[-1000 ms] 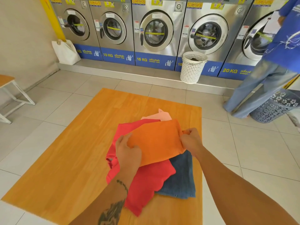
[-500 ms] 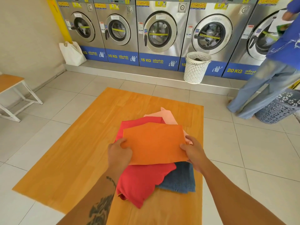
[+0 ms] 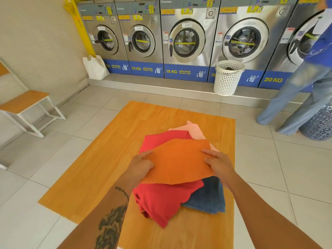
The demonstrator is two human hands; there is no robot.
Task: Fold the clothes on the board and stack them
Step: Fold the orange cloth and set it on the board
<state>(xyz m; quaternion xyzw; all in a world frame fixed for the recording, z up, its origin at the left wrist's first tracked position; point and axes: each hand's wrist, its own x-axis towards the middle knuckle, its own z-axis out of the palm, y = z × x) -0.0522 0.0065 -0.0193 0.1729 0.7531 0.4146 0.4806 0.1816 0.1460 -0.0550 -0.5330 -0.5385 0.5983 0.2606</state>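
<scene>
Left hand (image 3: 142, 166) and right hand (image 3: 218, 163) each pinch one edge of the orange cloth (image 3: 177, 161), above the clothes pile on the board (image 3: 100, 169); white basket (image 3: 227, 78) holds dark laundry

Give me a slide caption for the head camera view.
Both hands, left hand and right hand, hold an orange cloth over clothes piled on the board.

head camera looks forward and down; board (image 3: 100, 168) near; washing machines (image 3: 186, 40) beyond
</scene>
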